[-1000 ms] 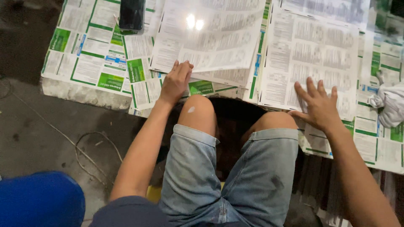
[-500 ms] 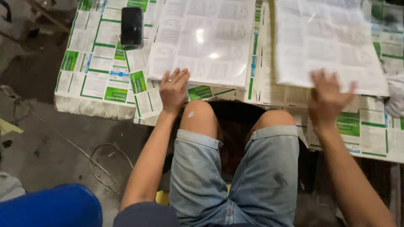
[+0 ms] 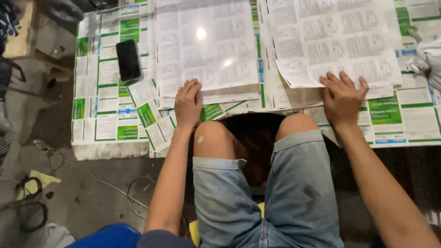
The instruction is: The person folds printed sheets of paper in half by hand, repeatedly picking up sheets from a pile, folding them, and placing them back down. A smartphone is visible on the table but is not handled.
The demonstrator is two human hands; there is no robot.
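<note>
My left hand (image 3: 187,102) lies flat, fingers together, on the near edge of a stack of white printed sheets (image 3: 206,50) in front of my left knee. My right hand (image 3: 343,95) rests palm down with fingers spread on the near edge of a second large printed sheet (image 3: 335,36), which lies a little askew on its stack. Both stacks sit on a low table (image 3: 105,115) covered with green and white printed paper. Neither hand grips anything.
A black phone (image 3: 128,59) lies on the table left of the left stack. A white crumpled cloth (image 3: 427,59) sits at the right edge. Cables (image 3: 32,202) and a yellow scrap lie on the concrete floor at left. A blue seat (image 3: 105,236) is at the bottom.
My right hand lifted the right sheet, carried it up and has laid it down on the stack, now pressing its near edge. My left hand stayed on the left stack.
</note>
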